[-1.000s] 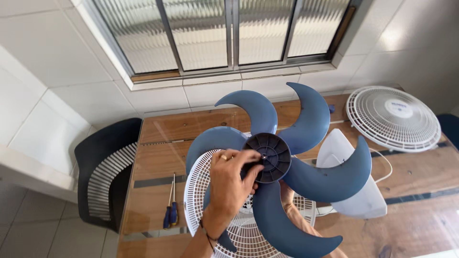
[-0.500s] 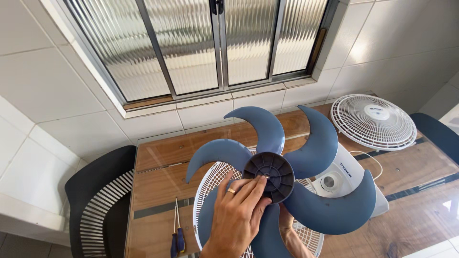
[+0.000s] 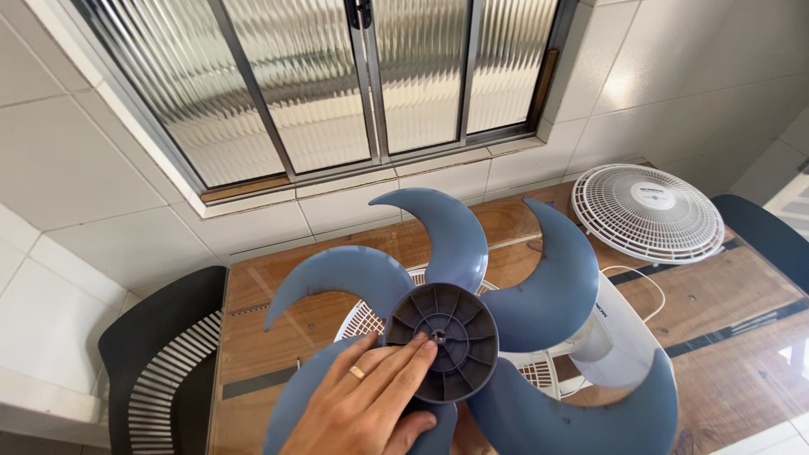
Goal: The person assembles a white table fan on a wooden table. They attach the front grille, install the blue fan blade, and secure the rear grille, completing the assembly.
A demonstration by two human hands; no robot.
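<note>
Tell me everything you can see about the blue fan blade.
The fan blade looks like blue plastic, with five curved, sickle-shaped wings around a dark grey round hub that has ribs and a small centre hole. It is held up above the wooden table, hub side toward the camera. The left hand, wearing a ring, lies flat on the hub with fingertips near the hole. The right hand is hidden behind it.

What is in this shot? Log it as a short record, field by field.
Left hand: left hand open, fingertips on the dark hub of the blue fan blade
Right hand: mostly hidden beneath the blade; grip unclear
Under blade: white grille and white fan body on the wooden table
Far right: second white grille, lying flat
Left: black chair
</note>
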